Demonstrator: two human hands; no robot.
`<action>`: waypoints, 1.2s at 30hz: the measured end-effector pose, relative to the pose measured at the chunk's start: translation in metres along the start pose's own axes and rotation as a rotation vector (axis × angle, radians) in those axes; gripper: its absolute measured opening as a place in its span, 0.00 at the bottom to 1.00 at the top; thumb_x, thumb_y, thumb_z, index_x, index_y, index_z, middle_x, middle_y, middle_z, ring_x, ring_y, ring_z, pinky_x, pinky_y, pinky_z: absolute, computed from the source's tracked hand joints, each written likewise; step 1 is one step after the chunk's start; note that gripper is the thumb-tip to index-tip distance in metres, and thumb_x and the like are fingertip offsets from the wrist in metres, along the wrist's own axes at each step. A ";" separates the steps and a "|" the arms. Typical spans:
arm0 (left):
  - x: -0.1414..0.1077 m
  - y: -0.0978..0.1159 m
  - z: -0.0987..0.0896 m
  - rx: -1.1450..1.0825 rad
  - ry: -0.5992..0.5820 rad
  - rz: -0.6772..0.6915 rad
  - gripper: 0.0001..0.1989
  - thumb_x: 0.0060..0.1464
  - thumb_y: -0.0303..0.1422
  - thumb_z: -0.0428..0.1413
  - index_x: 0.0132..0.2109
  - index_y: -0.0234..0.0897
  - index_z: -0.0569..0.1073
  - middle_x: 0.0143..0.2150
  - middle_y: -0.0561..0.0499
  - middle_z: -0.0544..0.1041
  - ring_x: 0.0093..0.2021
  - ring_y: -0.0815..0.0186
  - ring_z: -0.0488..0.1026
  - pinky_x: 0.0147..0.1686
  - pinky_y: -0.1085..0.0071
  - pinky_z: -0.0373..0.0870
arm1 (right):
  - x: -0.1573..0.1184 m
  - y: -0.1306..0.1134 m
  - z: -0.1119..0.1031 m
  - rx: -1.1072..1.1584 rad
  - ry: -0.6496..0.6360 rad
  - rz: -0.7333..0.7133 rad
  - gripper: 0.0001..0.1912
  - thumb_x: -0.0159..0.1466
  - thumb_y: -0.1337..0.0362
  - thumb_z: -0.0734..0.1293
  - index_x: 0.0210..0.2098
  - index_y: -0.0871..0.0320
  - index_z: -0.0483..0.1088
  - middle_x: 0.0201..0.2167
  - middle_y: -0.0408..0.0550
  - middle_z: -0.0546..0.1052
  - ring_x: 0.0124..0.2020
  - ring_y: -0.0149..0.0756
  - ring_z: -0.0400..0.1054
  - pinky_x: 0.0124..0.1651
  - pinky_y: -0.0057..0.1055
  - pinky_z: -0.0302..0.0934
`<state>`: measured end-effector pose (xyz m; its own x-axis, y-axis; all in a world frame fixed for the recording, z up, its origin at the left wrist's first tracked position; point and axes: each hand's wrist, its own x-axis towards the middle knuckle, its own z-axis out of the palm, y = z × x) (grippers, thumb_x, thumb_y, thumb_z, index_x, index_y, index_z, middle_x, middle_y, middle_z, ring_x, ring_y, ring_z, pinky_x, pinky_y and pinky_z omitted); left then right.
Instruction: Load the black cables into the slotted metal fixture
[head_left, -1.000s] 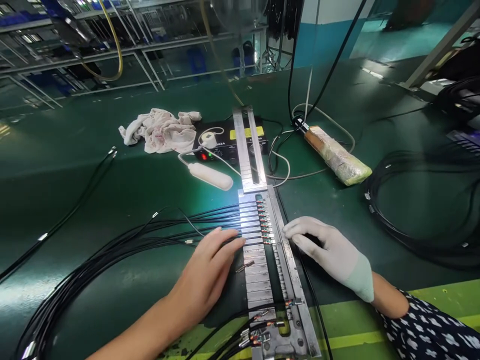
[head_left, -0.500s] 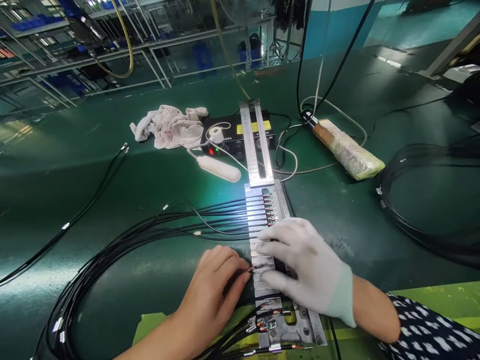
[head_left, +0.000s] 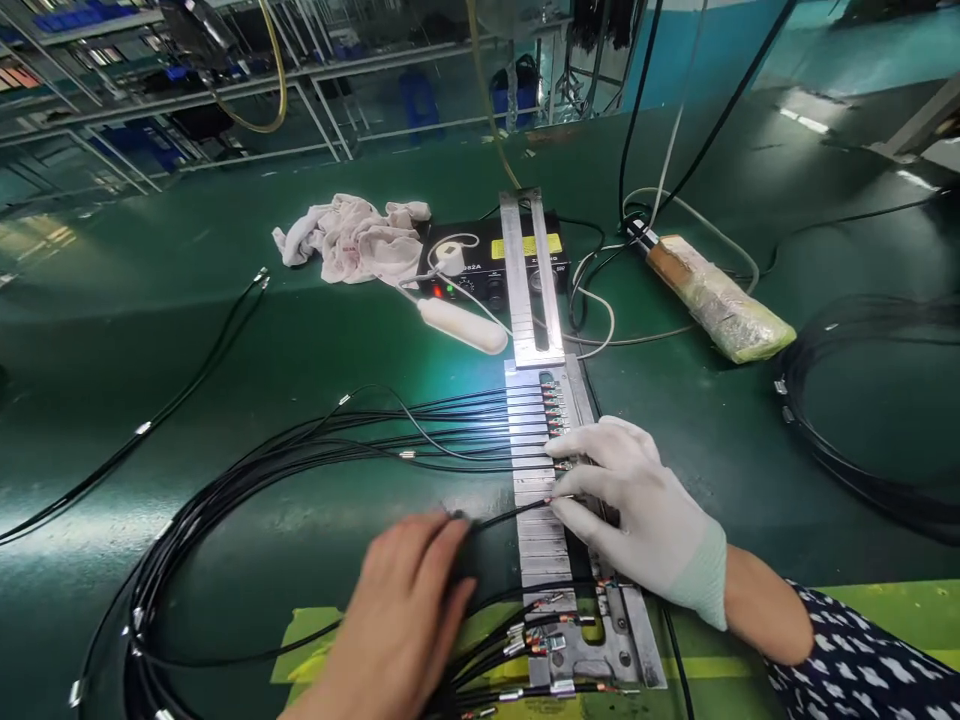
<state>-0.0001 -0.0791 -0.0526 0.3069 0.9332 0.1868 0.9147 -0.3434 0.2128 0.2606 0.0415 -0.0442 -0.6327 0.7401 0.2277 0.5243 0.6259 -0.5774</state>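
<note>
Green table (head_left: 225, 330) is spread under both hands. Slotted metal fixture (head_left: 541, 550) is set under the right hand's fingertips, to the right of the left hand; its long axis is pointed away from the person. Cable bundle (head_left: 225, 465) is looped left of and beyond the left hand. Bare left hand (head_left: 409, 580) is half curled, blurred; whether the cable is gripped there cannot be told. Gloved right hand (head_left: 637, 500) is closed at the thumb and fingertips, apparently pinched on the tip of a single black cable (head_left: 504, 518). That cable is stretched from the left hand's fingertips to the right hand's, angled slightly away from the person, so the fixture is crossed by it, roughly along the slots. Its tip is nearer the right hand by far. Seated cable ends (head_left: 553, 405) are lined up just beyond the right fingertips; loose cable ends (head_left: 540, 640) are clustered on the person's side of them.
</note>
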 end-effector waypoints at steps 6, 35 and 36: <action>0.048 0.011 0.023 -0.416 -0.113 -0.068 0.05 0.65 0.27 0.44 0.42 0.39 0.64 0.40 0.49 0.68 0.38 0.66 0.68 0.37 0.70 0.69 | -0.015 0.032 -0.007 -0.003 0.080 0.185 0.10 0.67 0.61 0.64 0.48 0.49 0.69 0.54 0.47 0.70 0.57 0.46 0.61 0.63 0.56 0.48; 0.106 -0.030 -0.015 -0.425 -0.573 0.251 0.26 0.63 0.23 0.39 0.64 0.50 0.59 0.49 0.49 0.72 0.44 0.66 0.73 0.40 0.74 0.71 | -0.014 0.041 -0.007 0.070 0.076 0.331 0.07 0.67 0.63 0.64 0.44 0.47 0.69 0.47 0.42 0.74 0.52 0.43 0.64 0.59 0.50 0.51; 0.104 -0.030 -0.013 -0.382 -0.546 0.276 0.27 0.63 0.23 0.39 0.65 0.49 0.59 0.48 0.49 0.72 0.44 0.65 0.72 0.40 0.73 0.71 | -0.014 0.041 -0.007 0.071 0.073 0.335 0.06 0.67 0.63 0.64 0.44 0.48 0.69 0.47 0.43 0.74 0.52 0.43 0.63 0.59 0.50 0.51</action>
<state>0.0009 0.0266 -0.0272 0.6925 0.6922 -0.2031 0.6599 -0.4940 0.5661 0.2947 0.0584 -0.0653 -0.3887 0.9187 0.0705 0.6531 0.3287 -0.6822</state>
